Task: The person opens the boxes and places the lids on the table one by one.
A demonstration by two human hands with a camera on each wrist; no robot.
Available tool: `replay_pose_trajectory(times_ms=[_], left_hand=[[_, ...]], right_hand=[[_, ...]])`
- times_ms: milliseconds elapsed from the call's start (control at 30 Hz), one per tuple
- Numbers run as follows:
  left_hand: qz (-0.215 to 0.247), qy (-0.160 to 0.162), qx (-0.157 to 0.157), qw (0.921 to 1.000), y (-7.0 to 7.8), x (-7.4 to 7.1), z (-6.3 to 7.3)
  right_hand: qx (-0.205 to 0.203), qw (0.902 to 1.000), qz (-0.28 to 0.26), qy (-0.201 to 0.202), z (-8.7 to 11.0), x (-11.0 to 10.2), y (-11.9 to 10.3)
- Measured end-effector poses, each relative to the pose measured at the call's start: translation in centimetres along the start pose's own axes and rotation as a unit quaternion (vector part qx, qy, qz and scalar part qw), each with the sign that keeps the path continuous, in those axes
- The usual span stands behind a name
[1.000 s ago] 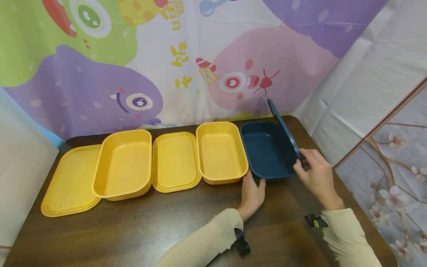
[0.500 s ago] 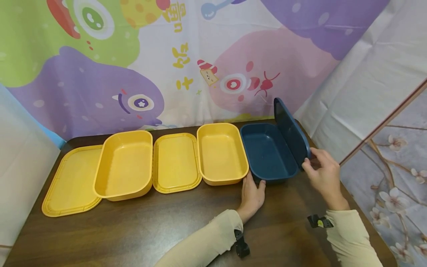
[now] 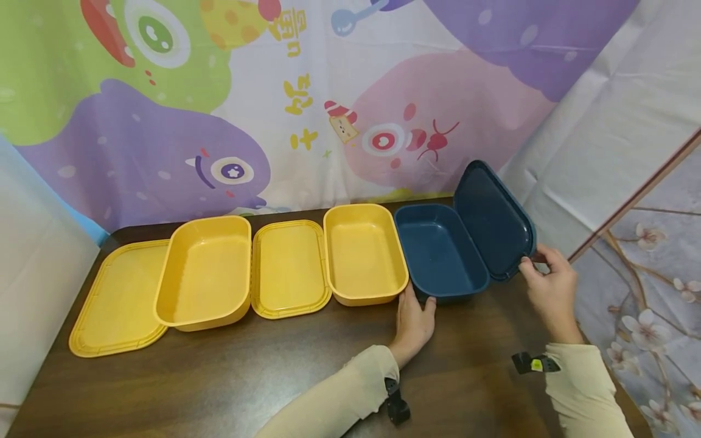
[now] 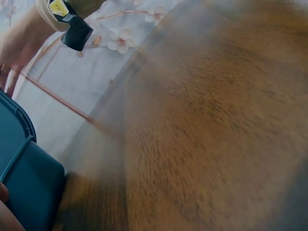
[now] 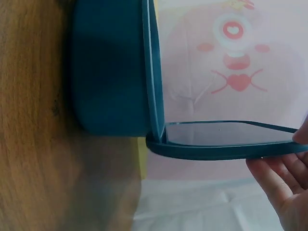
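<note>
A dark blue lunch box (image 3: pixel 440 249) stands on the table, its inside bare. Its blue lid (image 3: pixel 495 222) is tilted up at the right, lower edge against the box's right rim. My right hand (image 3: pixel 554 292) pinches the lid's near right corner; in the right wrist view the thumb is on one face and the fingers (image 5: pixel 272 180) on the other. My left hand (image 3: pixel 414 322) holds the near left corner of the blue box, thumb at its front, other fingers partly hidden between it and the small yellow box (image 3: pixel 366 258).
Left of the small yellow box lie a small yellow lid (image 3: pixel 290 267), a larger yellow box (image 3: pixel 208 267) and a larger yellow lid (image 3: pixel 117 298), partly under that box. A cartoon cloth (image 3: pixel 306 176) hangs behind the brown table (image 3: pixel 230 383); a white cloth (image 3: pixel 591 152) hangs at the right.
My right hand has moved right, swinging the blue lid from steeply upright over the box to tilted outward past its right rim. The left hand has stayed on the box's corner.
</note>
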State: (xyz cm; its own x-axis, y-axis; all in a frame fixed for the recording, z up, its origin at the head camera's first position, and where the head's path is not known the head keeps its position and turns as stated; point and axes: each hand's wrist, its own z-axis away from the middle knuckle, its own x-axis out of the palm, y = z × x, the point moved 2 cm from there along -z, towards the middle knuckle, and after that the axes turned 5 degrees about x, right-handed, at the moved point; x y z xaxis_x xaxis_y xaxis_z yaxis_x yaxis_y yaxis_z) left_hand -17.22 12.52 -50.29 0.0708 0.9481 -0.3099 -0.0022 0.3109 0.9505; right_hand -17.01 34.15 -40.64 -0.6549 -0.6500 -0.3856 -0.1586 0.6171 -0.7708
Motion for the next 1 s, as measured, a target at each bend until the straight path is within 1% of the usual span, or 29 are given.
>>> replay_pose_trajectory(times_ms=[100, 200, 300, 333, 400, 467, 500, 533, 667, 833, 900, 1000], left_hand=[[0.006, -0.002, 0.003, 1.0000, 0.0, 0.0, 0.0], [0.009, -0.004, 0.004, 0.9999, 0.0, -0.1, 0.0], [0.010, -0.004, 0.002, 0.9999, 0.1, -0.1, 0.0], [0.010, -0.005, 0.001, 0.9999, 0.0, -0.1, 0.0], [0.010, -0.005, -0.001, 0.9999, 0.0, -0.1, 0.0], [0.011, -0.005, -0.002, 0.9999, 0.0, -0.1, 0.0], [0.011, -0.005, -0.002, 0.9999, 0.0, -0.1, 0.0], [0.010, -0.004, -0.002, 0.9999, -0.1, -0.1, 0.0], [0.008, -0.003, -0.005, 1.0000, 0.0, -0.1, 0.1], [0.005, -0.001, -0.011, 0.9999, 0.0, 0.0, 0.1], [0.005, 0.001, -0.011, 0.9999, 0.0, 0.0, 0.0], [0.008, 0.001, -0.009, 0.9999, 0.1, -0.1, 0.0]], right_hand=[[0.029, 0.9995, -0.009, 0.010, -0.3, -0.2, 0.7], [0.064, 0.9977, -0.022, 0.012, -0.5, -0.4, 1.4], [0.118, 0.9903, -0.073, 0.010, -0.8, -0.4, 2.4], [0.137, 0.9855, -0.099, 0.011, -0.8, -0.4, 2.7], [0.174, 0.9717, -0.159, 0.016, -0.9, -0.4, 3.2], [0.199, 0.9580, -0.206, 0.022, -0.9, -0.4, 3.5], [0.206, 0.9531, -0.220, 0.024, -0.9, -0.4, 3.6], [0.216, 0.9462, -0.240, 0.027, -0.9, -0.4, 3.7], [0.241, 0.9308, -0.272, 0.038, -0.8, -0.1, 4.0], [0.277, 0.9145, -0.291, 0.048, -0.8, 0.1, 4.5], [0.286, 0.9103, -0.295, 0.048, -0.9, 0.2, 4.7], [0.302, 0.9016, -0.306, 0.046, -0.9, 0.2, 5.1]])
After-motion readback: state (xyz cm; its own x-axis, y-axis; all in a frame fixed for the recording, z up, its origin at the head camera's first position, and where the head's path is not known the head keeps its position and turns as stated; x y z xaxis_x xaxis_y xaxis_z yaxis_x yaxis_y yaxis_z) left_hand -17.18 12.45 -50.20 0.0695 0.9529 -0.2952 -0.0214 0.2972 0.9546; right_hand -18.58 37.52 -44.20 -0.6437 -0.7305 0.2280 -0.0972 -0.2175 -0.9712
